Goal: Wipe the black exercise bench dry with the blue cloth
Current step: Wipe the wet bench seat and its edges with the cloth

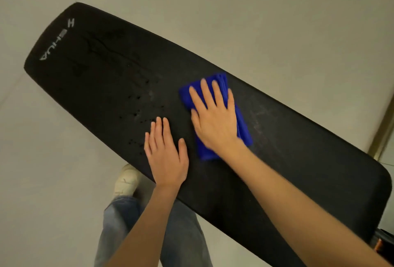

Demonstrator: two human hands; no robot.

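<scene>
The long black exercise bench (102, 70) runs from upper left to lower right, with white lettering at its far left end. Dark water drops and streaks (136, 104) dot its middle and left part. A folded blue cloth (243, 126) lies flat on the bench's middle. My right hand (213, 117) presses flat on top of the cloth, fingers spread and pointing to the upper left. My left hand (166, 151) rests flat on the bare bench just left of the cloth, near the front edge, holding nothing.
Pale tiled floor (277, 10) surrounds the bench. My leg in blue jeans (119, 224) and a light shoe (125, 181) stand below the bench's front edge. A brass-coloured strip (381, 130) runs along the right edge, and a dark object with orange sits at bottom right.
</scene>
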